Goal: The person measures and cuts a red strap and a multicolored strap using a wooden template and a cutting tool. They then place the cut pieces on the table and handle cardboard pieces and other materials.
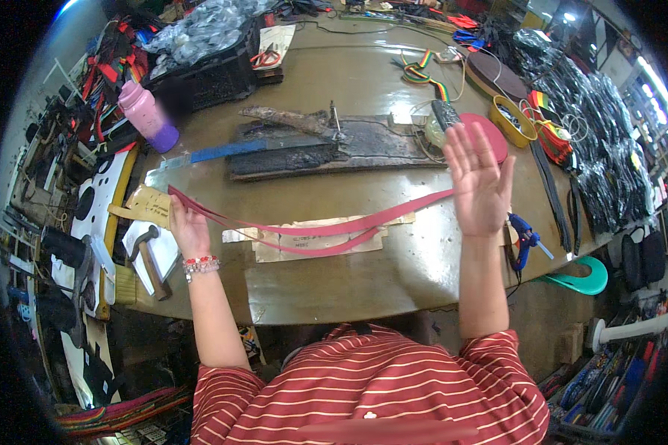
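A long red strap [326, 226], doubled into two sagging strands, stretches across the front of the brown worktable [364, 274]. My left hand [188, 228], with a beaded bracelet at the wrist, is closed on the strap's left end above the table. My right hand [479, 182] is raised with the palm up and fingers spread; the strap's right end meets its thumb side, and how it is held there is hidden. Pieces of tan paper [312, 241] lie under the strap.
A charred black board [326, 148] lies mid-table with a blue strip [223, 152] at its left. A pink and purple bottle [150, 115] stands far left. A hammer [150, 256] lies at the left edge. Yellow ring [513, 122], blue glue gun [525, 239] and black bundles [601, 148] crowd the right.
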The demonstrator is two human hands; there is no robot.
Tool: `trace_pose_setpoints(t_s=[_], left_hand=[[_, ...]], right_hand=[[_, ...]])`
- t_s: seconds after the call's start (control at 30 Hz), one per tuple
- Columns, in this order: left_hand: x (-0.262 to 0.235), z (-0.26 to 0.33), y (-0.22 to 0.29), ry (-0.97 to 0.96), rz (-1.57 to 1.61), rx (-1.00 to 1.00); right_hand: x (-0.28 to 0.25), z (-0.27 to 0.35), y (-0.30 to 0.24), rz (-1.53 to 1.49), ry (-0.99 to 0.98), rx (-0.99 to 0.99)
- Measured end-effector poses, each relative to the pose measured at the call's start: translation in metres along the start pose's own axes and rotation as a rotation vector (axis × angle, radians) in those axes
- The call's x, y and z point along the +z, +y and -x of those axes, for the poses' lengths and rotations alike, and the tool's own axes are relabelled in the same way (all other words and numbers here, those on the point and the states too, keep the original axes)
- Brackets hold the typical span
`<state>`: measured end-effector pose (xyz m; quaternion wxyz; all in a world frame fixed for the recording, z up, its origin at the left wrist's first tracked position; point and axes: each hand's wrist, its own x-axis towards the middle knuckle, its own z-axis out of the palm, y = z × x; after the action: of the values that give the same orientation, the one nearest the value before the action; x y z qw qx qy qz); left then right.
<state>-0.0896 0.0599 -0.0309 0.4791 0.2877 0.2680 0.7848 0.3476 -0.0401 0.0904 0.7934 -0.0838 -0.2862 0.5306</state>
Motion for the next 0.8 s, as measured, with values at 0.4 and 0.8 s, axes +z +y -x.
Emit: trace_pose_setpoints(t_s=[0.4,0.8], left_hand=[[-0.029,-0.009,0.008,0.279,-1.616,0.262],[0.201,0.181,-0.031,-0.646,-0.816,-0.056]], right_hand=[[-0.011,0.034,0.018,-0.510,0.102,0.151],[0.034,0.085,0.057,0.124,-0.120,0.048]])
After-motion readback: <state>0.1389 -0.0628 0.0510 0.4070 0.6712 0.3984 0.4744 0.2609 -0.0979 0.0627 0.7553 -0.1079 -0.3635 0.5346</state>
